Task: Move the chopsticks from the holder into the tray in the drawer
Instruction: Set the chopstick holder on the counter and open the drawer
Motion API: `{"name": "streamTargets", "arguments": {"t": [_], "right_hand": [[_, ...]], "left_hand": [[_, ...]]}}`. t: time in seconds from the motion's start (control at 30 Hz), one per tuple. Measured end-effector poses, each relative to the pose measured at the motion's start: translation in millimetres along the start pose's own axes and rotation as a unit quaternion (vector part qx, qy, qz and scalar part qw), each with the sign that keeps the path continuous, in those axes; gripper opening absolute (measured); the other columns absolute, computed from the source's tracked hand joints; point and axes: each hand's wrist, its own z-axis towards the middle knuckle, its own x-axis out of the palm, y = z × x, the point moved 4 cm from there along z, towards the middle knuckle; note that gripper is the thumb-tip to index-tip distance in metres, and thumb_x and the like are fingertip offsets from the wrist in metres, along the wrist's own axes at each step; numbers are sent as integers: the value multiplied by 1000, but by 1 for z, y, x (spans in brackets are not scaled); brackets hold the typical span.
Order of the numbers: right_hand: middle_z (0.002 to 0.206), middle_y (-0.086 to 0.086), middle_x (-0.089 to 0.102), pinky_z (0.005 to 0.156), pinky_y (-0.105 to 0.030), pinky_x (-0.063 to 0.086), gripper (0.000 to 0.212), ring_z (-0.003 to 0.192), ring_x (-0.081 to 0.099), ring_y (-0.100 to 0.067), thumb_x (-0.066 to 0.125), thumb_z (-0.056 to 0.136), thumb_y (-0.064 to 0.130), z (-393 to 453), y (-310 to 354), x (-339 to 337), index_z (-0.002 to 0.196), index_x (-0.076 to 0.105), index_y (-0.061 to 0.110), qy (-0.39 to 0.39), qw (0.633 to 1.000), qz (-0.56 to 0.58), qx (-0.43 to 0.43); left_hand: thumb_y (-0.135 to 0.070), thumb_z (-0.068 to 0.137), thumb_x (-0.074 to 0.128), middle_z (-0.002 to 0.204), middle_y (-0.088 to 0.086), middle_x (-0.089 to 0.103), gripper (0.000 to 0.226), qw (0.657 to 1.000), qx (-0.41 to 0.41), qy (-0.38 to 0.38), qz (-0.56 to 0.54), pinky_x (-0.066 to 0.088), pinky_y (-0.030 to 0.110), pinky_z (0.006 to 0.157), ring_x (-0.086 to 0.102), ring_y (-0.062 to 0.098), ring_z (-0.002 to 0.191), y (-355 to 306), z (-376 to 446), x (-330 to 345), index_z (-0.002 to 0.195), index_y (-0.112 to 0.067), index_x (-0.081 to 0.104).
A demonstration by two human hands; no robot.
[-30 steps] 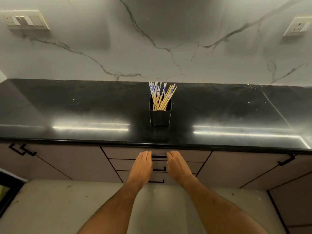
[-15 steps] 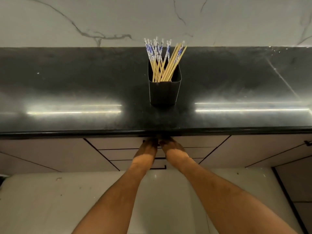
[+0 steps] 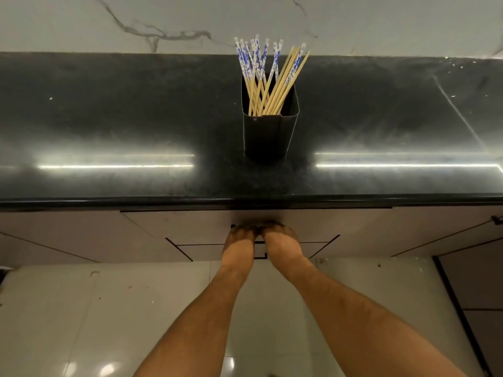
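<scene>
Left hand and right hand side by side, fingers curled around the top drawer's handle, forearms outstretched.

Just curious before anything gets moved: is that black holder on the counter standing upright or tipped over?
Upright. The holder stands on its base on the counter, open end up, with the chopsticks fanning out of the top.

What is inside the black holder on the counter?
The black holder contains a bundle of wooden chopsticks, some with blue-and-white patterned tops, leaning against each other. Their lower ends and the bottom of the holder are hidden by its front wall.
</scene>
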Motion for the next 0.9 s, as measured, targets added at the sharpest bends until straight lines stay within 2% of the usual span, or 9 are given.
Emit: {"name": "streamTargets", "arguments": {"t": [0.07,0.13,0.2,0.3,0.53,0.73,0.9], "right_hand": [[133,-12,61,107,-39,47,34,120,58,-29,55,101,17,-12,3,5,135,58,15,-21,999,45,18],[124,-11,66,103,-38,51,31,110,63,-27,58,100,13,-22,3,6,130,62,15,-22,998,60,28],[112,-10,71,93,-36,56,24,99,68,-25,55,99,7,-33,5,2,119,67,12,-32,995,84,38],[106,-10,73,87,-38,56,21,96,69,-27,55,97,4,-55,11,8,109,71,10,-53,997,62,15],[112,-9,73,92,-39,57,26,101,70,-27,57,98,8,-109,29,33,120,70,13,-37,997,68,-5],[123,-12,70,100,-39,53,33,110,67,-30,58,98,7,-158,44,54,130,65,12,-32,996,81,-9],[126,-12,68,100,-39,49,36,113,65,-31,56,97,7,-196,56,66,132,64,12,-38,997,71,-20]], "left_hand": [[-32,104,48,147,1,56,41,1000,14,-7,-2,43,16,96,53,19,135,9,1,10,142,-19,56],[-25,102,54,139,5,61,34,1000,-3,15,19,49,27,102,60,23,124,7,1,15,136,-21,60],[-17,102,56,127,7,67,29,998,-35,19,39,56,33,96,66,23,110,6,-7,12,129,-22,64],[-10,101,54,114,5,72,26,998,-53,26,15,60,32,85,70,21,98,4,-35,11,121,-20,69],[-11,100,57,131,8,66,35,997,-30,67,16,53,37,102,64,25,116,-2,-94,18,133,-22,64],[-12,100,56,136,9,62,36,997,-24,79,13,49,36,105,60,27,120,-5,-145,26,136,-19,61],[-2,96,57,137,7,61,44,994,-15,101,39,49,36,106,58,25,123,-7,-185,35,135,-21,61]]}}
